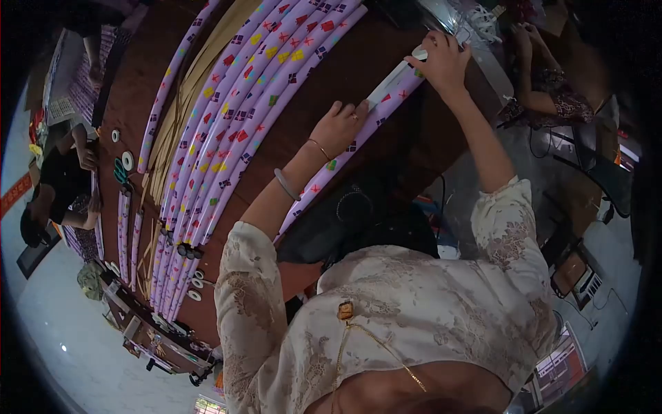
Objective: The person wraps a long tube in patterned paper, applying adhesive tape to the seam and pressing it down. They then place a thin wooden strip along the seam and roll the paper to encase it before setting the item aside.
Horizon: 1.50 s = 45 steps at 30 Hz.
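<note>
A long purple patterned roll [386, 109] lies slantwise along the table edge before me, with a pale strip along its upper side. My left hand [339, 129] rests on the roll near its middle, fingers bent against the strip. At the roll's far end, my right hand [445, 61] pinches around a small white tape roll [419, 52]. Whether the left fingers hold the strip or only press on it cannot be made out.
Several finished-looking purple rolls [241, 117] lie in a bundle on the dark red table [227, 215]. Green-handled scissors [120, 171] and tape rings [127, 160] are at the left. A co-worker [62, 179] is at the far left; another person's arms [538, 76] show at the upper right.
</note>
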Tool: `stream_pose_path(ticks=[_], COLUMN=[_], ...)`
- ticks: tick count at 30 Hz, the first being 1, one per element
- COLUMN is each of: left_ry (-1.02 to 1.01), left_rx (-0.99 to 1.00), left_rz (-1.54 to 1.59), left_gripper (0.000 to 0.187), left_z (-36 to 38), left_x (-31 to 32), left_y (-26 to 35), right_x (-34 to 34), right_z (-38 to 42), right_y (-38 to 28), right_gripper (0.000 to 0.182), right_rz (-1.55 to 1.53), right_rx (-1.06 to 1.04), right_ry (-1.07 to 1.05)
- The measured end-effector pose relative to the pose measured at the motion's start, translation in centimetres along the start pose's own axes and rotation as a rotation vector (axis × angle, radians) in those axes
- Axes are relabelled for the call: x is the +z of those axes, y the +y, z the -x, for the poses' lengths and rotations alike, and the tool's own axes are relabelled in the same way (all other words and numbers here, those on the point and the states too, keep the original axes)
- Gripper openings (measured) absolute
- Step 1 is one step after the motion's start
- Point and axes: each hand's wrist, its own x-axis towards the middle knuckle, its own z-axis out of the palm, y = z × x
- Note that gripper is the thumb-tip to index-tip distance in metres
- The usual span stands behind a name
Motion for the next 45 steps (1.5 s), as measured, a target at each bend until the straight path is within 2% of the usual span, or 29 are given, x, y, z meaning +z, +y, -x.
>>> stream_pose_path(ticks=[7, 10, 12, 16, 18, 21, 25, 27, 28, 29, 31, 32, 33, 35, 38, 40, 42, 45], left_ry=[-0.006, -0.034, -0.069, -0.047, -0.169, -0.215, -0.165, -0.051, 0.071, 0.069, 0.186, 0.207, 0.204, 0.015, 0.038, 0.059, 0.082, 0.139], left_rx=[0.010, 0.015, 0.022, -0.018, -0.034, -0.021, -0.022, -0.224, -0.420, -0.418, -0.739, -0.788, -0.784, -0.857, -0.890, -0.832, -0.782, -0.826], left_rz=[-0.007, 0.020, 0.149, 0.215, 0.230, 0.139, 0.080, 0.242, 0.361, 0.358, 0.570, 0.629, 0.627, 0.465, 0.587, 0.545, 0.506, 0.524], left_gripper=[0.044, 0.042, 0.040, 0.039, 0.042, 0.038, 0.029, 0.019, 0.014, 0.014, 0.012, 0.015, 0.015, 0.020, 0.018, 0.016, 0.015, 0.014], left_z=[-0.3, -0.7, -1.2, -3.3, -4.3, -5.2, -5.8, -6.8, -7.7, -8.8, -10.8, -11.9, -12.6, -13.8, -14.1, -14.1, -14.2, -14.4], left_x=[-0.3, -0.8, -1.0, -0.7, -0.6, -0.6, -0.4, 0.4, 0.6, 1.0, 2.1, 2.9, 2.6, 1.9, 2.9, 3.0, 3.3, 4.0], left_y=[-0.1, -0.5, -0.7, -1.6, -2.1, -1.9, -1.6, -1.5, -1.1, -0.8, -0.6, -0.8, -0.6, -0.5, -0.8, -0.7, -0.7, -0.5], right_x=[-0.1, -0.2, -0.1, -0.5, -0.9, -0.7, -0.5, -0.3, -0.2, 0.1, 0.5, 0.4, 0.4, 0.8, 1.4, 1.4, 1.4, 1.5], right_z=[0.3, 0.1, 0.0, -0.3, -0.5, -0.7, -0.5, -0.4, -0.2, 0.2, 0.7, 0.9, 1.1, 1.4, 1.8, 2.0, 2.1, 2.2], right_y=[-0.4, -0.5, -0.6, -1.1, -1.5, -1.7, -1.7, -1.5, -1.1, -0.8, -0.6, -0.6, -0.5, -0.2, 0.4, 0.6, 0.6, 1.0], right_gripper=[0.044, 0.043, 0.046, 0.045, 0.044, 0.044, 0.043, 0.041, 0.041, 0.041, 0.041, 0.041, 0.040, 0.039, 0.038, 0.037, 0.037, 0.035], right_rz=[0.049, 0.037, -0.007, 0.005, 0.066, 0.068, 0.044, -0.003, -0.003, -0.067, -0.135, -0.161, -0.186, -0.214, -0.290, -0.340, -0.354, -0.384], right_rx=[-0.004, 0.012, 0.017, 0.028, 0.053, 0.059, 0.085, 0.085, 0.088, 0.093, 0.102, 0.127, 0.153, 0.138, 0.098, 0.079, 0.066, 0.074], right_ry=[0.084, 0.065, -0.070, -0.060, -0.048, -0.095, -0.083, -0.065, -0.062, -0.041, -0.020, -0.035, -0.047, -0.010, 0.043, 0.057, 0.015, -0.060])
